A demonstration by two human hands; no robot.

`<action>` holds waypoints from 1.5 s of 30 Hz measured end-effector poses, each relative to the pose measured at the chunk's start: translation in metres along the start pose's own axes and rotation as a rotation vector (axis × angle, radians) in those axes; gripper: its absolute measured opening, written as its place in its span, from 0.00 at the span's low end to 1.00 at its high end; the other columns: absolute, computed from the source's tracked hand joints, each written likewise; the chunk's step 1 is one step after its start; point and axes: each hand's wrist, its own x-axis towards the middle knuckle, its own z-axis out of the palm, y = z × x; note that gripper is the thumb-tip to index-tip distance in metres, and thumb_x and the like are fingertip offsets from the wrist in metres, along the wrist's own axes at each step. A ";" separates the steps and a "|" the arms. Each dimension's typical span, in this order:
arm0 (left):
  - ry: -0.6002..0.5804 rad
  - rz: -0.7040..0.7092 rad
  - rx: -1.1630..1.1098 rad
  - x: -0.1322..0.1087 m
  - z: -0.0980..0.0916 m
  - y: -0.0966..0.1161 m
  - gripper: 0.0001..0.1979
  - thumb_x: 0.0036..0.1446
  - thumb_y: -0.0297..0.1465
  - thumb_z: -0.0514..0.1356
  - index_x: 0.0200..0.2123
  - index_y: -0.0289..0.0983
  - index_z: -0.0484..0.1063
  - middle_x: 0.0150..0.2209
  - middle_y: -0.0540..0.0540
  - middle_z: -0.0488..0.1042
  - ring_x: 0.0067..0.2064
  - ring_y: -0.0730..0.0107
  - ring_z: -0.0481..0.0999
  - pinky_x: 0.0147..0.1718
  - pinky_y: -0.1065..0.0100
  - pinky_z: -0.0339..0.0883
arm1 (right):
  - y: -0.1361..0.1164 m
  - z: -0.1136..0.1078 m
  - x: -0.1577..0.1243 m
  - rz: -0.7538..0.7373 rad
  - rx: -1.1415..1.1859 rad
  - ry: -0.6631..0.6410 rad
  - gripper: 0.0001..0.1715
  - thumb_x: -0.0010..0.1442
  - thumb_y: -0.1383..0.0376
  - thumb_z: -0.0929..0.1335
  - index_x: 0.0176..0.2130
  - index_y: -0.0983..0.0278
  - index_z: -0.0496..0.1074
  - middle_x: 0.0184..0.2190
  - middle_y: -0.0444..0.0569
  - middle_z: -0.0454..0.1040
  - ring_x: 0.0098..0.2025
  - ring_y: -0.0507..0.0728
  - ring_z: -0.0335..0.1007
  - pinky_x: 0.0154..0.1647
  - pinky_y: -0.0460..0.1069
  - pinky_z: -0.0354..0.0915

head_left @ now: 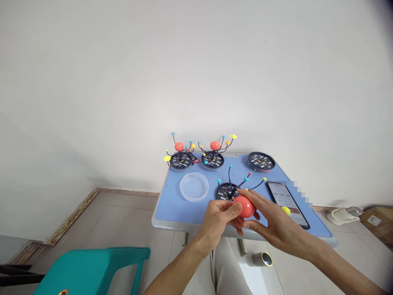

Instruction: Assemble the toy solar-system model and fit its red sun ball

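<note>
Timer digits, apparently 00:58 and more, on the phone (287, 200) screen; labels on the black discs (261, 160) illegibly small.

Glossy plastic red ball (245, 205) — clear smooth plastic dish (194, 187) — matt blue tabletop (172, 200)

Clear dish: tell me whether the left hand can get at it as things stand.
Probably yes. The clear dish lies just beyond the left hand on the blue table with nothing between, though that hand is busy on the red ball.
</note>
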 end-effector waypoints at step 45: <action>0.369 0.167 0.556 0.069 -0.016 -0.062 0.18 0.61 0.32 0.55 0.52 0.36 0.73 0.15 0.56 0.65 0.13 0.79 0.59 0.14 0.75 0.56 | 0.097 -0.044 0.108 0.403 0.411 -0.490 0.28 0.47 0.45 0.70 0.38 0.64 0.78 0.34 0.50 0.73 0.37 0.61 0.62 0.36 0.53 0.58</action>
